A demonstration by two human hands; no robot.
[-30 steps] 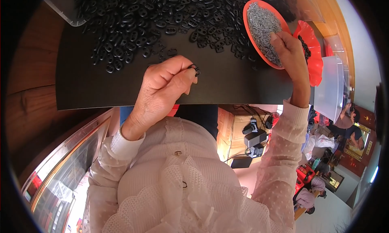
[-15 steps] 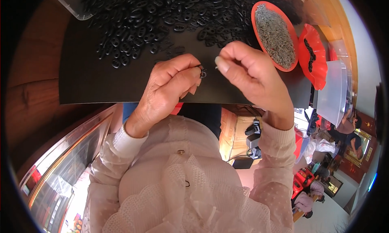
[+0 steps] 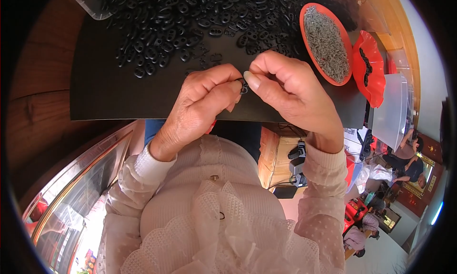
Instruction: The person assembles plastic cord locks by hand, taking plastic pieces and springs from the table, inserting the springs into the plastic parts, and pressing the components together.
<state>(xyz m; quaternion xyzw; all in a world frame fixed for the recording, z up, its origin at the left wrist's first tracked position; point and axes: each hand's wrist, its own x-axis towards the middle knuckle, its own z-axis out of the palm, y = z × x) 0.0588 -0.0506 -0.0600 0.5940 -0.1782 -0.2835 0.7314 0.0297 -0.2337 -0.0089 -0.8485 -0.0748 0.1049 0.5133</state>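
Black piece sits pinched in the left hand; the right hand is closed just beside it, contents hidden. Braced hands should aid alignment.

The head view, from the left of two fisheye lenses worn side by side, looks steeply down from above the near edge of the counter, close enough that the left grip and right grip loom large over it (straight lines bow outward). Right of the counter, the distant room tips sideways.
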